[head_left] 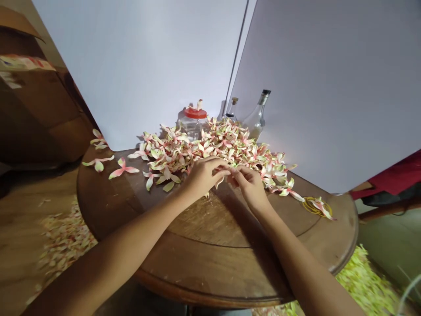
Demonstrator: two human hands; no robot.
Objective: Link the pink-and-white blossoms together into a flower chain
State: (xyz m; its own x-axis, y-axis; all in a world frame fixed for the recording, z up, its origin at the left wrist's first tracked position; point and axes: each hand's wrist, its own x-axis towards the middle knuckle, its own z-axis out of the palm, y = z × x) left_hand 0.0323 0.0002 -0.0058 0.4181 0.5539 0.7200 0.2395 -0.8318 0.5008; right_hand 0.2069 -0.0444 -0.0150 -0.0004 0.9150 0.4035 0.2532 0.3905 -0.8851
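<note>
My left hand [208, 174] and my right hand [249, 183] meet in front of a heap of pink-and-white flowers [184, 151] on the round wooden table [210, 263]. The fingers of both are pinched together, almost tip to tip. A pale flower petal [219, 181] hangs below my left fingertips, and the rest of that flower is hidden by the fingers. My right thumb and index finger close on the same spot; what they grip there is mostly covered.
Behind the heap stand a red-lidded jar [195, 115] and two glass bottles [258, 116], against pale panels. Yellow rubber bands [315, 207] lie at the right under a single flower. Loose petals [70, 232] cover the floor at left, greenish ones [365, 281] at right. Cardboard boxes [36, 105] stand left.
</note>
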